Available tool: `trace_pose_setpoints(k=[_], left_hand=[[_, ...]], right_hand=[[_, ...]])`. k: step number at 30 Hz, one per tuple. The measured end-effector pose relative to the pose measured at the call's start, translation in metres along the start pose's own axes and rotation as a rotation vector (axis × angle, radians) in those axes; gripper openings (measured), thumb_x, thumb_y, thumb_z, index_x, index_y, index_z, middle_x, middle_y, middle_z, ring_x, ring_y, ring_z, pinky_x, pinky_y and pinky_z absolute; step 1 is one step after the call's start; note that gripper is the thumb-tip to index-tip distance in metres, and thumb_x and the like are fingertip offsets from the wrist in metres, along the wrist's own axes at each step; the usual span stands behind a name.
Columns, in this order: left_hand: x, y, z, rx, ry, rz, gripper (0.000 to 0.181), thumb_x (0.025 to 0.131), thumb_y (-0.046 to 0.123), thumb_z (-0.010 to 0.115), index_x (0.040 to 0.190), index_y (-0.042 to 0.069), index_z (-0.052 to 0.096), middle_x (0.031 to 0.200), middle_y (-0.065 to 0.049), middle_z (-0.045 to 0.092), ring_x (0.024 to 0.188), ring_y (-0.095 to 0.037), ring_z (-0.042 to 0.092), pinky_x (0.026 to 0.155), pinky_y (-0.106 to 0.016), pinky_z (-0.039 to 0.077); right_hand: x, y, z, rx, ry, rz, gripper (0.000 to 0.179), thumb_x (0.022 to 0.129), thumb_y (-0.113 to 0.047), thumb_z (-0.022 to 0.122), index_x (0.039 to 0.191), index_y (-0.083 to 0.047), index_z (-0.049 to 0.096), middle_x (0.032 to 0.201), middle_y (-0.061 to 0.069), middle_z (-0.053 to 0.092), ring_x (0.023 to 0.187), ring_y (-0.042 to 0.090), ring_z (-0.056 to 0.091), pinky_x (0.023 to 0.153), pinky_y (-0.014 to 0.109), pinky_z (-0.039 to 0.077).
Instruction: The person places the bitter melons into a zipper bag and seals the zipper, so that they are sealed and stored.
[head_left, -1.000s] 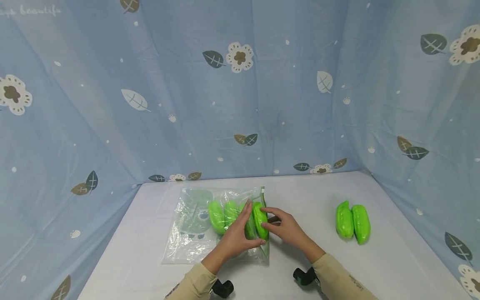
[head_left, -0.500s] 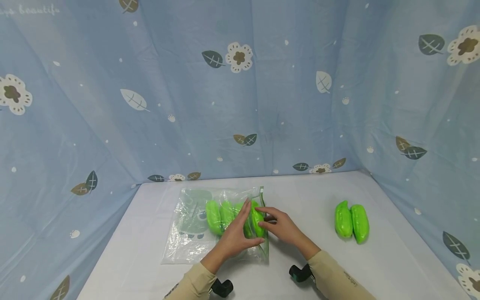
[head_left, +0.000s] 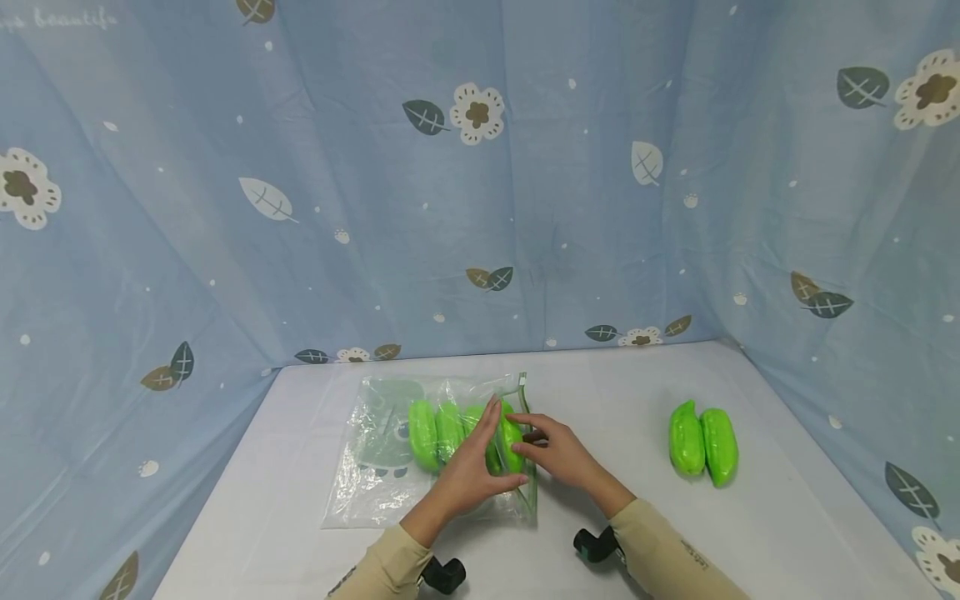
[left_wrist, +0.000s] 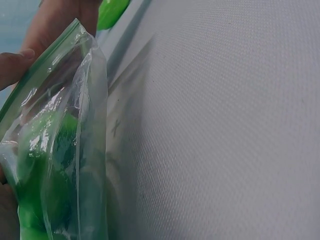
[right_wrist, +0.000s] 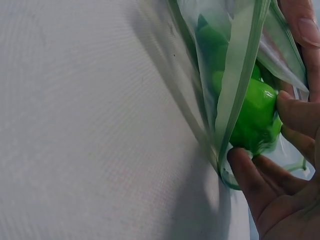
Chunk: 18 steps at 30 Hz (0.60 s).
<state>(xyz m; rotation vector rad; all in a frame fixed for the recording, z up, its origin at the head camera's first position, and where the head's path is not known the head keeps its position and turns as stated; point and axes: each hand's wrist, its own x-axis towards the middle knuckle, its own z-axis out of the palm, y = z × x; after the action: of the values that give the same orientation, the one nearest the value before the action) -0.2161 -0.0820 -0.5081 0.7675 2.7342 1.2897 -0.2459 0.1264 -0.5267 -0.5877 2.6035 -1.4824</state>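
Note:
A clear zip bag (head_left: 352,496) with a green zip edge lies on the table, its mouth toward the right. Several glossy green pod-shaped pieces (head_left: 423,435) are side by side in it. My left hand (head_left: 467,477) lies over the bag near the mouth, thumb and fingers spread apart, holding the upper flap back. With its fingertips my right hand (head_left: 564,452) pinches another green pod-shaped piece (right_wrist: 255,112) just inside the mouth. The left wrist view shows the raised zip rim (left_wrist: 45,62) and green showing through the film.
Two more green pod-shaped pieces (head_left: 703,442) lie together on the right of the white table (head_left: 607,383). A blue patterned curtain (head_left: 570,208) stands behind and along both sides. A black wrist device (head_left: 444,575) sits below each sleeve.
My right hand has moved slightly left, and its green piece sits further into the bag. The pieces inside have shifted left and closer together. My left hand stays nearly still.

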Motion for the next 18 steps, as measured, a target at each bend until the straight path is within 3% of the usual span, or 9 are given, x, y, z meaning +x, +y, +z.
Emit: trace_pose_setpoints(k=[18], left_hand=[[-0.001, -0.0004, -0.0006, 0.009, -0.016, -0.016, 0.111, 0.084, 0.04, 0.084, 0.166, 0.02, 0.01, 0.172, 0.001, 0.007, 0.151, -0.033, 0.027, 0.113, -0.06, 0.037]], right_hand=[[-0.0002, 0.0019, 0.0013, -0.006, -0.021, 0.017, 0.051, 0.096, -0.033, 0.071, 0.144, -0.02, 0.059, 0.137, 0.011, 0.063, 0.109, 0.029, 0.068, 0.089, 0.049, 0.058]])
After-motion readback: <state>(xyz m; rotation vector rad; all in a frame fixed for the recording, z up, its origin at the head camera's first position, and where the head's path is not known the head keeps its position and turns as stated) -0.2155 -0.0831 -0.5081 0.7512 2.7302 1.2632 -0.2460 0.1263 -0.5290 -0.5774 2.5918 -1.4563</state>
